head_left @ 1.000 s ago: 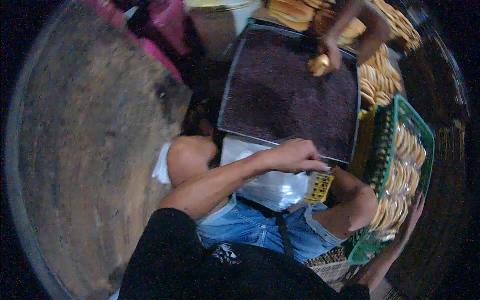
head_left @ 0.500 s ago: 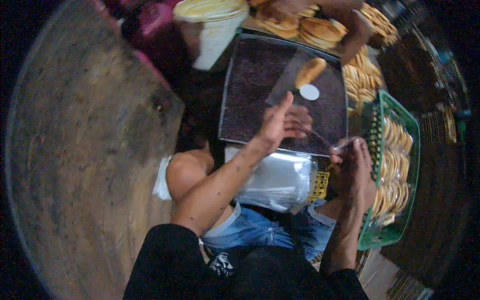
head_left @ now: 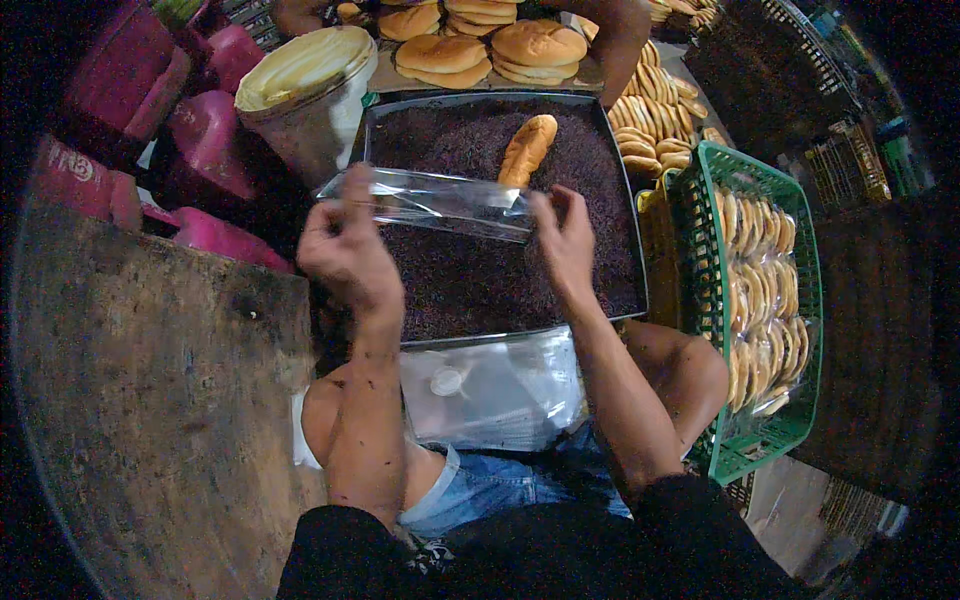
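Observation:
A clear plastic bag (head_left: 450,203) is stretched sideways between my two hands, above a wide tray (head_left: 640,270) of dark brown-purple sprinkles. My left hand (head_left: 350,250) pinches its left end, somewhat blurred. At the other end, the fingers of my right hand (head_left: 565,240) are closed on the bag. Just beyond the bag, an elongated golden bun (head_left: 528,148) lies on the sprinkles, its near end close to the plastic. A stack of clear plastic bags (head_left: 500,390) rests on my lap, a pale round spot (head_left: 446,380) showing on it.
Round split buns (head_left: 540,50) sit on a board past the tray, near another person's arm (head_left: 622,45). A bucket (head_left: 300,110) with yellowish cream stands at the far left. On the right are a green crate (head_left: 812,330) of bagged buns and rows of loose buns (head_left: 650,100).
Both hands have moved left and come up over the tray. My left hand, spread before, now grips the bag, which is pulled taut between both hands. The view has shifted too.

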Available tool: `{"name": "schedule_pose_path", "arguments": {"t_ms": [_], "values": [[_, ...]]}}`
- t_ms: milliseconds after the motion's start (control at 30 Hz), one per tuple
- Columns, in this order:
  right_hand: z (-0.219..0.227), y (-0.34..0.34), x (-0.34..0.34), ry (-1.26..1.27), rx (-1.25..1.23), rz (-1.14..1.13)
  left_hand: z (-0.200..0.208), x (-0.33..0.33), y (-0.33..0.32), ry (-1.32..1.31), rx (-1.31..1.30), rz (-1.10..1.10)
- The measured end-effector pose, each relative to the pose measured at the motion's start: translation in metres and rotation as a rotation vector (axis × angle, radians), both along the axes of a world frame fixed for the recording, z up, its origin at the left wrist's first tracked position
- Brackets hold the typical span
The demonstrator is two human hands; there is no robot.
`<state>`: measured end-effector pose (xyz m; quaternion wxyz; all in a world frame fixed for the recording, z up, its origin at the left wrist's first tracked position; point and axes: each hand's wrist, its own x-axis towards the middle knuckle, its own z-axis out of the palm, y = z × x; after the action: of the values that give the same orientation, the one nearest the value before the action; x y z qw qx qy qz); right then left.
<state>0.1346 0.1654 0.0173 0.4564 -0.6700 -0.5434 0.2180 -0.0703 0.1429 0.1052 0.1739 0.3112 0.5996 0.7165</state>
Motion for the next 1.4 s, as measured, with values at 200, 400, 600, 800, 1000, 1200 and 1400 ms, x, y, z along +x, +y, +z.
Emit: {"name": "schedule_pose_path", "arguments": {"t_ms": [200,400,600,800,1000,1200,1400], "values": [[-0.022,0.068,-0.008,-0.642,-0.135,-0.211,-0.005,-0.027,0.007,-0.352,0.018,-0.052],[0.048,-0.015,0.080,-0.277,-0.218,0.074,-0.023,-0.025,-0.012,-0.332,0.062,-0.219],[-0.007,-0.028,0.091,-0.637,0.003,0.090,-0.059,-0.016,0.001,-0.174,-0.013,-0.191],[0.115,-0.084,0.134,0.394,-0.216,0.091,-0.060,-0.026,-0.008,-0.142,-0.072,-0.272],[0.117,-0.073,0.114,0.564,-0.214,0.206,-0.041,0.023,-0.026,-0.201,-0.055,-0.540],[0.095,-0.068,0.067,0.619,-0.246,0.407,-0.032,0.051,-0.054,-0.368,-0.090,-0.948],[0.116,-0.105,0.009,0.088,0.329,0.358,-0.041,0.025,-0.059,-0.768,-0.017,-0.826]]}}
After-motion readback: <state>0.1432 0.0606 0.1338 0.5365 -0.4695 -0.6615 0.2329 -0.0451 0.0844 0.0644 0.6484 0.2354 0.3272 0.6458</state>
